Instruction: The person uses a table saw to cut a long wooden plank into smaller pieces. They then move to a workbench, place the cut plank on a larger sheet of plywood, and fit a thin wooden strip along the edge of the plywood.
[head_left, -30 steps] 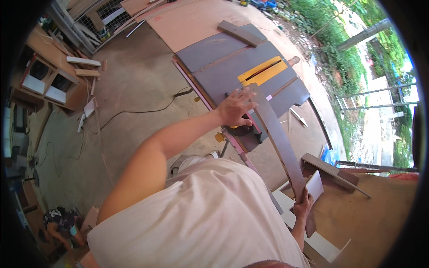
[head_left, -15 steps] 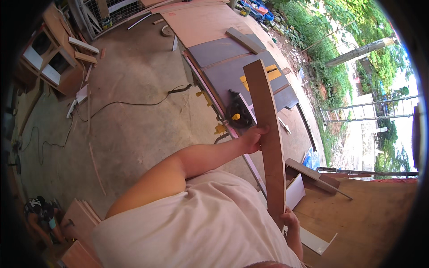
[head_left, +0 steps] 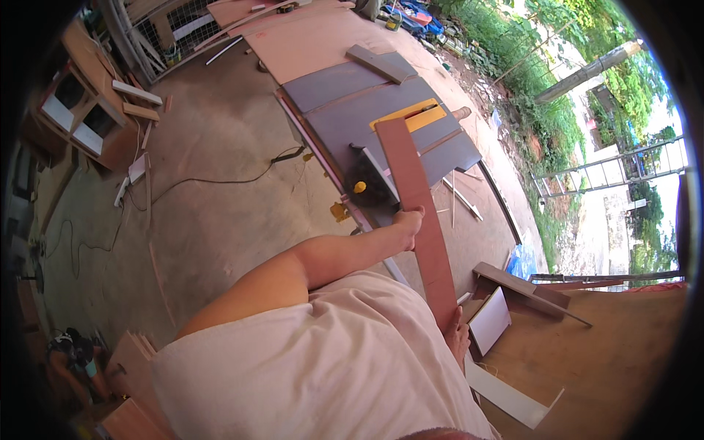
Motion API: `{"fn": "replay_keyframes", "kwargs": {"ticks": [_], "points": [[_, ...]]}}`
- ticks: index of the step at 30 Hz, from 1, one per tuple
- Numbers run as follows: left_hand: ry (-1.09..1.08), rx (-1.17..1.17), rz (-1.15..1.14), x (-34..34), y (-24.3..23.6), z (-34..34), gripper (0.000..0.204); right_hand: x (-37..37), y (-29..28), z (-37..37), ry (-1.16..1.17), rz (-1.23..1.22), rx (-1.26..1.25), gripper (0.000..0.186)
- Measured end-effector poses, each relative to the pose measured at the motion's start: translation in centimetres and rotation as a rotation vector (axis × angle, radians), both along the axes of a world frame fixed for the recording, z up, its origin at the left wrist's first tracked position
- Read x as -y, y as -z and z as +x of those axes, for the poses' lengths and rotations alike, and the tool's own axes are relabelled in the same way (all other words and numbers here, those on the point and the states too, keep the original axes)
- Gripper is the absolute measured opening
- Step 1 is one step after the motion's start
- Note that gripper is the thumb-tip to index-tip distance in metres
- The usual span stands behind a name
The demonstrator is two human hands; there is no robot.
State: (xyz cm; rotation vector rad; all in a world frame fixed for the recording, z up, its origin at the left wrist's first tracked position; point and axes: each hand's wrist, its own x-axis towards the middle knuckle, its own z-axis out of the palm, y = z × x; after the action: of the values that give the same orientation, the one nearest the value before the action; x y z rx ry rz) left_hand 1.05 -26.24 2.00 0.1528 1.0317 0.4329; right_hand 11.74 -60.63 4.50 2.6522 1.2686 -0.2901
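A long reddish-brown board (head_left: 429,257) runs from beside my body onto the grey table saw (head_left: 334,125), its far end at the yellow insert plate (head_left: 422,110). My left hand (head_left: 407,227) is closed on the board's left edge, around its middle. Lower down, my right hand (head_left: 458,337) grips the near end with fingers along the edge. A black saw guide with a yellow knob (head_left: 359,187) stands just left of the board, beyond my left hand. A short grey plank (head_left: 378,66) lies on the far part of the saw top.
A plywood sheet (head_left: 290,48) extends beyond the saw. A wooden cabinet (head_left: 110,147) and a cord (head_left: 205,181) are on the left floor; a person (head_left: 73,367) bends at lower left. White panels (head_left: 506,392) lie on plywood at lower right. An aluminium ladder (head_left: 587,169) is outside.
My left hand was spread on the board further up; it has come back toward me and closed on the edge. The board turned to show a redder face, and its far end swung left.
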Motion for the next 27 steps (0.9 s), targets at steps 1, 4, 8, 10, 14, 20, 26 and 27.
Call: {"fn": "replay_keyframes", "kwargs": {"ticks": [1, 4, 8, 10, 14, 20, 26, 27], "points": [[0.018, 0.007, -0.007, -0.3, 0.6, 0.6, 0.032, 0.0, 0.6, 0.8, -0.004, 0.052, 0.023, 0.128], [0.116, 0.055, 0.003, -1.1, 2.2, 2.2, 0.03, -0.2, 2.4, 4.6, -0.02, 0.186, 0.056, 0.117], [0.418, -0.016, 0.123, -2.0, 3.1, 2.1, 0.051, -1.2, 4.2, 9.2, -0.072, 0.192, -0.045, 0.108], [0.578, -0.168, 0.356, -2.0, 2.9, 0.5, 0.062, -2.4, 5.4, 10.5, -0.098, 0.176, -0.085, 0.105], [0.892, -0.495, 1.348, -3.6, 1.9, -4.2, 0.073, -4.8, 8.3, 11.5, -0.15, 0.13, -0.092, 0.106], [1.295, -0.861, 2.102, -15.9, 0.3, -6.5, 0.088, -5.3, 8.9, 13.3, -0.191, 0.083, -0.105, 0.105], [1.781, -0.763, 1.857, -21.4, 1.6, -6.4, 0.111, -6.1, 7.7, 13.9, -0.167, -0.025, -0.08, 0.11], [1.791, -0.738, 1.92, -21.6, 1.8, -6.5, 0.112, -6.3, 7.7, 13.7, -0.159, -0.024, -0.097, 0.111]]}}
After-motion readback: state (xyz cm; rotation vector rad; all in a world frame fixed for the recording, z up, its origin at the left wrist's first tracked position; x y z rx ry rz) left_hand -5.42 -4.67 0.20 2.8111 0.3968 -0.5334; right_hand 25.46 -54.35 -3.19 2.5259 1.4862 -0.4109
